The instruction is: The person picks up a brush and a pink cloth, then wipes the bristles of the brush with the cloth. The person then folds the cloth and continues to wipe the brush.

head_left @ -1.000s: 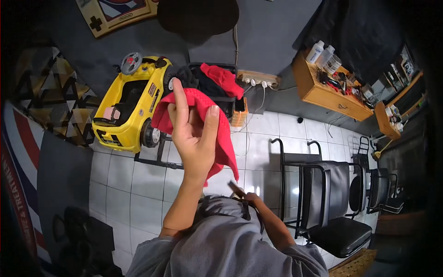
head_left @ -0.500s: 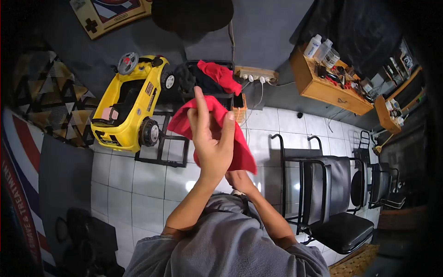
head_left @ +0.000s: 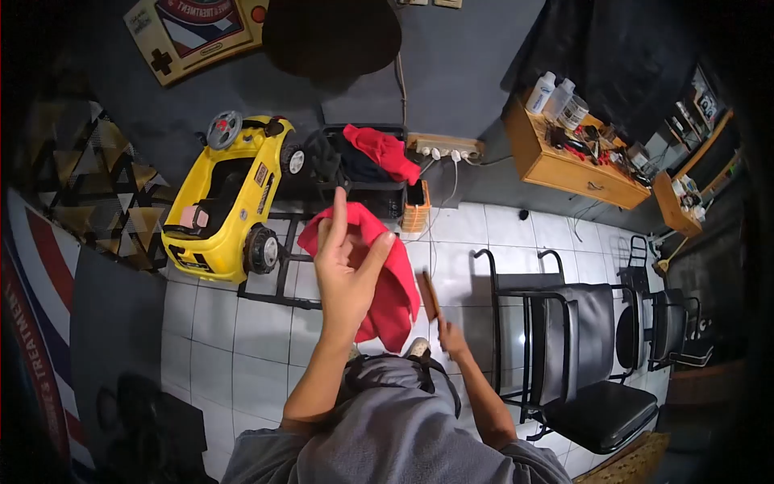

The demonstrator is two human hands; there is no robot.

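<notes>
My left hand (head_left: 348, 278) is raised in the middle, back toward me, with the index finger pointing up and the thumb out to the right. It holds a red cloth piece (head_left: 395, 294), curved and hollow rather like a cap, which hangs behind and to the right of the fingers. Lower right, my right hand (head_left: 453, 339) is closed round the end of a slim brown brush (head_left: 430, 296), apart from the red cloth. Whether the brush has bristles cannot be made out clearly.
A yellow toy car (head_left: 226, 198) stands left beside a black frame (head_left: 282, 274) on the tiles. Ahead, a dark crate (head_left: 367, 189) holds red and dark cloths, near a power strip (head_left: 446, 148). Black chairs (head_left: 588, 331) and a cluttered wooden drawer shelf (head_left: 584, 173) are right.
The red cloth and my left hand have moved down and slightly left. My right hand has swung out to the right from beneath the cloth, bringing the brush into view.
</notes>
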